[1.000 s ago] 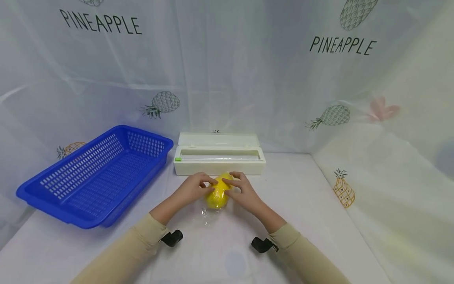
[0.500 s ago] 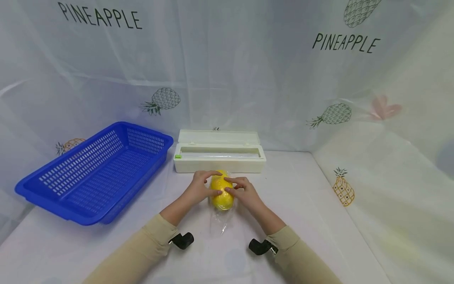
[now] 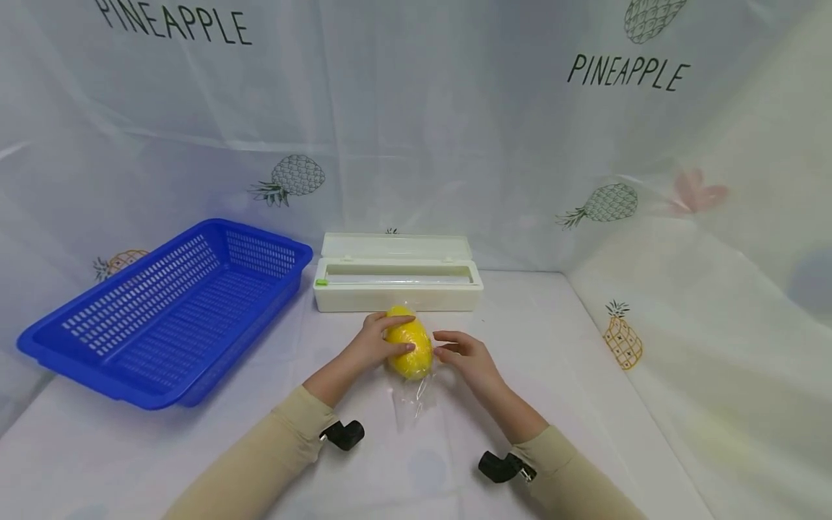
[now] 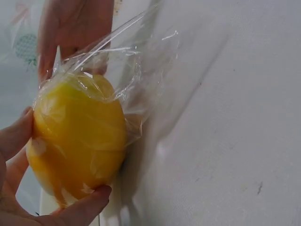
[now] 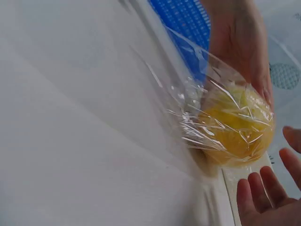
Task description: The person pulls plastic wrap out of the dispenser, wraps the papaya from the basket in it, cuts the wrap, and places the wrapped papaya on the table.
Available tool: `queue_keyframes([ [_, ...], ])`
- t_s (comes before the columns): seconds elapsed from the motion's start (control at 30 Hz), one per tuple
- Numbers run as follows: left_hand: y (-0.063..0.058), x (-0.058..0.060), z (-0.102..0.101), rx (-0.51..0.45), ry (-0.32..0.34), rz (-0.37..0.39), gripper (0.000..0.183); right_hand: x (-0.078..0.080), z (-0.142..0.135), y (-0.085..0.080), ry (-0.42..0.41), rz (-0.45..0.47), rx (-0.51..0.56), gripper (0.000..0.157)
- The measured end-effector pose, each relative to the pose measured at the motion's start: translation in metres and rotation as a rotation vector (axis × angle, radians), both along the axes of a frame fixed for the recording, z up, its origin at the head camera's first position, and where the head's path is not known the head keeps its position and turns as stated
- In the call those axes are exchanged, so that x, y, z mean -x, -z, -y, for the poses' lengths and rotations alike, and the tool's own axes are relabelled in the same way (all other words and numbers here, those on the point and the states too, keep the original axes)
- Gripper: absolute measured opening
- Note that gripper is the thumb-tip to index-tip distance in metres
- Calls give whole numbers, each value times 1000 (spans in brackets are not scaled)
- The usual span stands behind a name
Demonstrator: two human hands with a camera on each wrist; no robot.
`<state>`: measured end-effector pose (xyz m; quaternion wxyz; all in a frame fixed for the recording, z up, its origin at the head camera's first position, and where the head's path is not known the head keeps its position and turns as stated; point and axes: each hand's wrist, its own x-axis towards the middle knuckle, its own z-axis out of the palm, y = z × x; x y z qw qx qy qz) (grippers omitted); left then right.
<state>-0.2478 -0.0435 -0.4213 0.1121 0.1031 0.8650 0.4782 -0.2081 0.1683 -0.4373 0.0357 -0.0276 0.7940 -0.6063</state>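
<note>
A yellow oval fruit (image 3: 412,355), tinged green at one end in the left wrist view, is wrapped in clear plastic film. Loose film (image 3: 411,404) trails from its near end toward the person, and its creases catch the light. My left hand (image 3: 369,345) grips the fruit from the left, its thumb and fingers spread round the side. To the right of it, my right hand (image 3: 471,361) has its fingertips close by the fruit. In the right wrist view, a small gap separates the right hand's loosely bent fingers (image 5: 265,186) from the fruit.
Behind the hands stands a white cling film dispenser (image 3: 396,300) with its lid raised and a green slider at its left end. A blue perforated basket (image 3: 188,336) occupies the left side. A pineapple-print cloth (image 3: 416,130) hangs at the back.
My right hand has come off the fruit and shifted to the right. The left hand keeps hold of the fruit, which has turned, with the loose film now trailing toward the person.
</note>
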Motion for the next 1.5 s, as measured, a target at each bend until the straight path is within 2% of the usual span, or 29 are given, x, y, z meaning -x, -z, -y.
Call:
queue_keyframes([
  [0.1,1,4,1,4,17,-1,52,-12,-4,0,35,35,67,29],
  [0.23,3,7,4,-4,19,8,51,-28,-4,1,21,77,91,26],
  [0.33,3,7,6,-35,24,20,51,-40,-1,3,-8,92,26,23],
  [0.37,3,7,6,-49,27,22,51,-44,1,0,-23,102,-5,22],
  [0.47,6,7,6,-89,31,30,52,-50,6,4,-70,125,-102,22],
  [0.57,10,7,6,-117,18,49,51,-50,14,8,-92,148,-157,24],
  [0.6,10,7,6,-126,11,63,51,-48,15,15,-85,146,-154,25],
  [0.7,11,6,6,-156,3,93,51,-46,20,15,-61,131,-121,22],
  [0.83,10,7,5,-184,18,119,52,-46,21,10,-27,126,-95,20],
  [1.03,9,11,6,-161,39,118,51,-48,16,0,-8,138,-83,19],
  [1.2,7,12,6,-143,56,91,52,-49,13,2,-58,168,-93,19],
  [1.3,5,13,5,-95,57,65,51,-50,11,3,-86,180,-100,19],
  [1.4,2,14,5,-70,55,59,51,-51,9,2,-114,159,-121,19],
  [1.5,0,16,5,-91,59,91,51,-53,4,-1,-156,120,-144,17],
])
